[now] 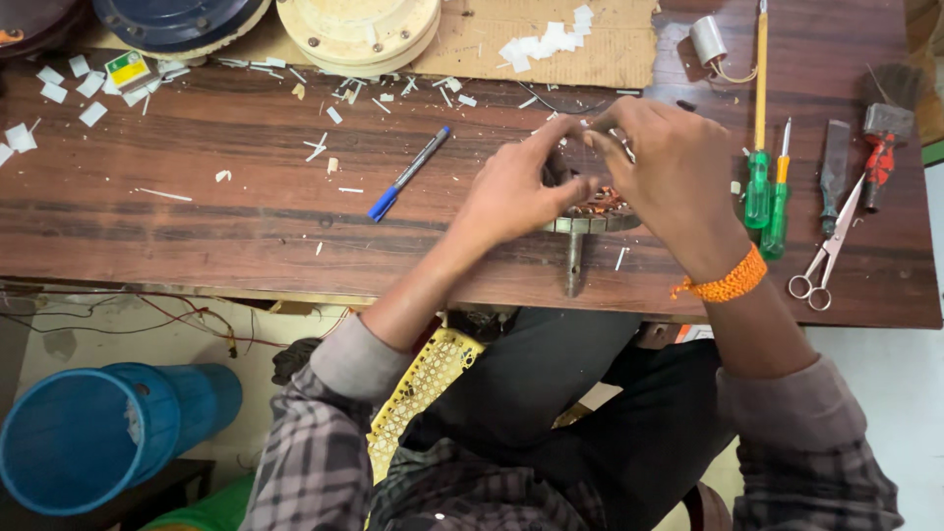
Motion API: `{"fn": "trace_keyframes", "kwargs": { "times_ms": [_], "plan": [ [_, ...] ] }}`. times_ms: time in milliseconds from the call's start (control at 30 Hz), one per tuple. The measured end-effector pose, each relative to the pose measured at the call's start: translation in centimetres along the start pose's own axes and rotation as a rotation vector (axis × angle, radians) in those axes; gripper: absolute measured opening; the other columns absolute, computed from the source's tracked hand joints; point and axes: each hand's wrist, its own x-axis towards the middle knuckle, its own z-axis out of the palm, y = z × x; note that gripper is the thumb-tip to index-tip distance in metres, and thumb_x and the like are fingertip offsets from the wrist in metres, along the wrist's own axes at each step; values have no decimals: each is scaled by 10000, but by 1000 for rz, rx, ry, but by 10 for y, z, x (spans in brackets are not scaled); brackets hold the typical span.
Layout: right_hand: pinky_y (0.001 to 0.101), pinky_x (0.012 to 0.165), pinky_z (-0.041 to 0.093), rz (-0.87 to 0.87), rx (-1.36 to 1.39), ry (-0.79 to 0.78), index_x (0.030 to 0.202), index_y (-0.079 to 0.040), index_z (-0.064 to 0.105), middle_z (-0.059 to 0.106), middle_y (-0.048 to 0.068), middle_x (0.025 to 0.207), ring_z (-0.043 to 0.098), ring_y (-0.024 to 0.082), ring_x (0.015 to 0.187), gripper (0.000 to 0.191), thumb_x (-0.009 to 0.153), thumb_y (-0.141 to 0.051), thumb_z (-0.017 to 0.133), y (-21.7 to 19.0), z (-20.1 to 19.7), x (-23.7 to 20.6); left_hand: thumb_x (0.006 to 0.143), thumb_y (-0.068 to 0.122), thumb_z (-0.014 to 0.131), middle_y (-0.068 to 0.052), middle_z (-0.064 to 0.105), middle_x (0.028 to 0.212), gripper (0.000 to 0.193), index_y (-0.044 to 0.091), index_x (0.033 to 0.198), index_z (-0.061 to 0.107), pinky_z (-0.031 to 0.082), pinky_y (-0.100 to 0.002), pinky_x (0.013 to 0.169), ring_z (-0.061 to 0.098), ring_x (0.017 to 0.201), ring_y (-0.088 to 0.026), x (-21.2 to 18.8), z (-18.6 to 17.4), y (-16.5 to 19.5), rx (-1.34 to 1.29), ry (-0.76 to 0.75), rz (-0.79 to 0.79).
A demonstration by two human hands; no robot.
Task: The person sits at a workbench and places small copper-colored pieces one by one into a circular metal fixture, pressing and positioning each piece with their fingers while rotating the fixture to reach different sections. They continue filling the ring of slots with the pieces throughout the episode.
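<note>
Both hands meet over a round motor part (588, 211) with copper windings, standing near the front edge of the table (197, 226), right of its middle, its shaft pointing toward the person. The left hand (511, 192) grips the part's left side, fingers curled onto the top; the right hand (674, 177) arches over the far side, fingertips pressed down among the windings, an orange band (730, 282) at the wrist. Both hands are closed on the part, touching one another above it. The step in hand appears to be seating or tidying the coil wires by finger pressure; a further move would call for a steady hold on the left and fine fingertip work on the right. Just right of the hands lie two green-handled screwdrivers (765, 192), then a chisel (834, 162), scissors (826, 261) and a brush (885, 128) toward the right edge. A blue pen (408, 174) lies left of the hands, amid white paper scraps (88, 84) at the back left corner
</note>
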Motion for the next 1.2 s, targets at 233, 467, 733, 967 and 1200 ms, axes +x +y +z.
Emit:
{"fn": "trace_keyframes", "kwargs": {
  "times_ms": [233,467,733,967,1200],
  "plan": [
    [387,583,497,203,271,-176,962,-93,757,697,99,772,677,249,644,164,896,-233,812,-33,-25,-24,898,132,740,-42,784,984,184,147,1077,778,598,-309,712,748,824,-181,11,-24,-25,-144,-250,405],
    [394,671,530,114,277,-17,982,-54,701,695,131,882,690,314,779,119,936,-142,769,-61,-21,-65,903,132,740,-19,788,1064,190,144,1082,802,604,-312,800,781,921,-195,10,-34,-27,-50,-279,567],
    [370,543,466,353,440,139,977,-48,737,642,143,743,600,245,572,109,871,-36,761,-72,49,-116,817,422,823,-52,735,1056,453,140,1155,717,540,-386,806,712,974,-261,-24,-36,5,262,-106,545],
    [296,552,271,713,399,259,914,12,659,405,94,634,305,112,596,224,939,-62,869,-36,43,-145,891,264,789,-45,649,1177,443,117,1283,645,481,-403,848,627,1039,-242,-49,-3,-4,523,178,680],
    [235,580,383,440,541,262,1062,-27,736,710,38,850,503,31,658,104,967,9,757,-38,-8,-108,860,197,782,-32,676,1186,428,116,1259,648,461,-395,851,635,1048,-237,-49,5,-10,553,238,700]
  ]
}}
